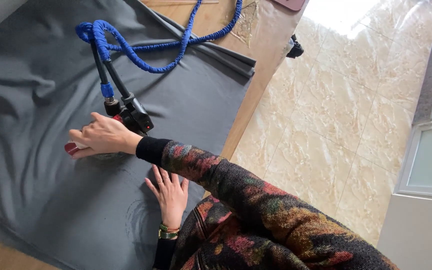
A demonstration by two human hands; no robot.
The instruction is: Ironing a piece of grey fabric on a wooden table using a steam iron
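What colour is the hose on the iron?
Blue, with a woven look; the hose shows best in the head view.

Multicoloured knit sleeves (256, 200), gold bracelets (168, 231)

Your worktop (256, 75) is wood, its bare edge showing along the right side beside the tiled floor (336, 125). A dark grey cloth (36, 200) covers nearly all of it, lying flat near you and rumpled into folds further off. A blue hose (176, 55) loops across the far part of the cloth and runs onto the bare wood.
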